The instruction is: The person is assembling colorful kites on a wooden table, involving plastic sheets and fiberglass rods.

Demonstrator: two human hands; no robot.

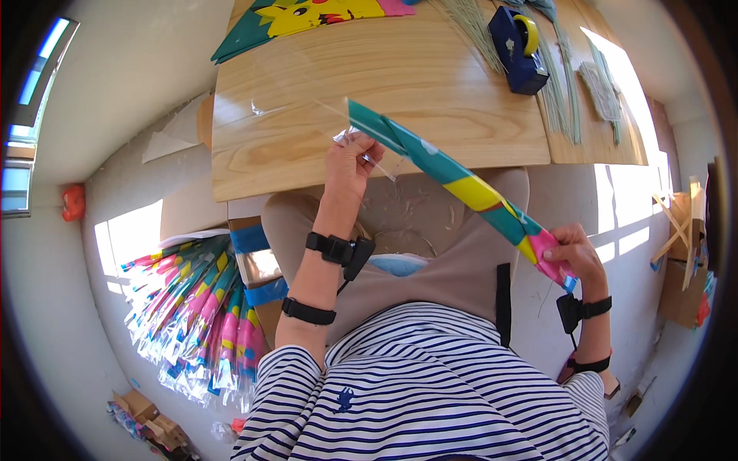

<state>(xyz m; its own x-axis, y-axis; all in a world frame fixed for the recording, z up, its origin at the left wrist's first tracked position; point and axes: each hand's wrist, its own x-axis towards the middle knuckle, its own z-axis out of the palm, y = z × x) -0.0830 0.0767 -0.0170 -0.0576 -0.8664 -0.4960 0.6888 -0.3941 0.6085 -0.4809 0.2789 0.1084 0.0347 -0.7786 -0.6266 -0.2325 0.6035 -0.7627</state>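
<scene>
Head view. Right hand (573, 250), right of centre: closed around the pink end of the multicoloured roll (470, 192), which slants up to frame centre, its tip overlapping the counter (438, 84). Left hand (354, 157), centre: fingers pinched on clear film (344, 136). Step, as judged: sleeving the roll. Next move calls for spreading the film's mouth and aligning the tip.
</scene>
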